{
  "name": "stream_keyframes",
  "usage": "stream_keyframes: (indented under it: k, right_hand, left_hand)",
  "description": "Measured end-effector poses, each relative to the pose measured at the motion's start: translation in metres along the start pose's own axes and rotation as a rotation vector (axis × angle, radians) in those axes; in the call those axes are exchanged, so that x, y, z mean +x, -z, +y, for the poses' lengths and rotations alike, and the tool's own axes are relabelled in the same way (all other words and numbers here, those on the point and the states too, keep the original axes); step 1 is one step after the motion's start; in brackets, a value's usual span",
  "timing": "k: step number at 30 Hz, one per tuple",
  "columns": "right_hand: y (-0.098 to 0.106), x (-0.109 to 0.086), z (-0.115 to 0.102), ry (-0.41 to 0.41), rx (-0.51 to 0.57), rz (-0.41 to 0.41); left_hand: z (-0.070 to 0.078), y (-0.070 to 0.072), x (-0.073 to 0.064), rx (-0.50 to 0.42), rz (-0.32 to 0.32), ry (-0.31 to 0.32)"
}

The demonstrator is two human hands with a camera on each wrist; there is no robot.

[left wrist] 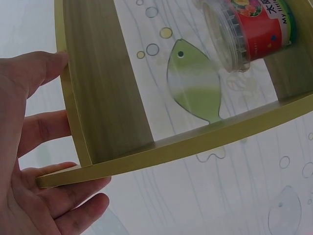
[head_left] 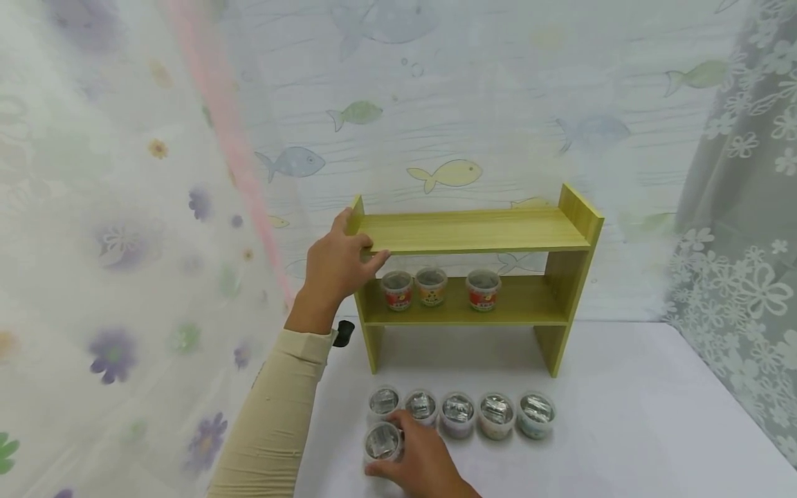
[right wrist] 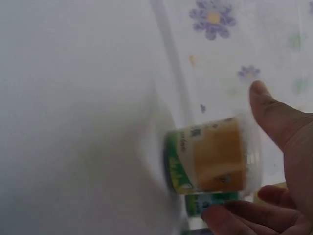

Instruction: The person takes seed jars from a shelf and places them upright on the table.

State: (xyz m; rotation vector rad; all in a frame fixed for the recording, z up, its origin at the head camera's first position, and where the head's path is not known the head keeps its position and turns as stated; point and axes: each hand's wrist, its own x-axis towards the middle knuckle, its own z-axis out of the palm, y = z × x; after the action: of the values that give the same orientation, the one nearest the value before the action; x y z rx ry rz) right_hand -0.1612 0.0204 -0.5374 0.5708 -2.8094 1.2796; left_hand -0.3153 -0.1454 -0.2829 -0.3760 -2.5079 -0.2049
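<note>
At the upper left corner of a yellow-green wooden shelf (head_left: 473,232) is my left hand (head_left: 339,263). The left wrist view shows its fingers (left wrist: 73,196) bent around the end of the boards. My right hand (head_left: 423,453) straddles a small round plastic tub (head_left: 382,443) with a silvery top at the front left of the table. In the right wrist view this tub has an orange and green label (right wrist: 220,159), and the thumb (right wrist: 266,105) and fingers stand spread on either side. Right behind it, a row of similar tubs (head_left: 457,411) stands on the table.
On the lower board stand a red-labelled tub (head_left: 397,294) at left, an orange-labelled tub (head_left: 432,287) beside it and another red-labelled tub (head_left: 483,290) further right. A white cloth (head_left: 623,401) covers the table. Patterned curtains (head_left: 498,90) hang behind and at both sides.
</note>
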Motion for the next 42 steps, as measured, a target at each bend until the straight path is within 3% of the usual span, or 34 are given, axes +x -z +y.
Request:
stream_keyframes:
  k: [5,12,20,26,31,37,42]
  right_hand:
    - [0.018,-0.003,-0.004,0.058,-0.060,-0.007]
    - [0.053,0.011,-0.004,0.144,-0.025,0.194]
    - [0.091,0.035,0.004,0.195,-0.106,0.362]
    - [0.119,0.050,0.018,0.222,-0.149,0.393]
    - [0.143,0.062,0.028,0.241,-0.108,0.401]
    - [0.163,0.074,0.039,0.282,-0.060,0.486]
    - [0.177,0.080,0.048,0.236,-0.085,0.579]
  left_hand:
    - [-0.001,-0.001,0.000,0.006,-0.004,0.004]
    - [0.000,-0.002,0.001,-0.001,-0.001,0.001]
    - [0.000,-0.001,0.002,-0.007,0.006,-0.001]
    - [0.000,-0.002,0.002,-0.001,0.002,0.002]
    - [0.001,-0.003,0.002,0.007,-0.003,0.000]
    - [0.001,-0.003,0.003,0.037,-0.004,0.004]
    - [0.002,-0.003,0.002,0.040,-0.017,0.011]
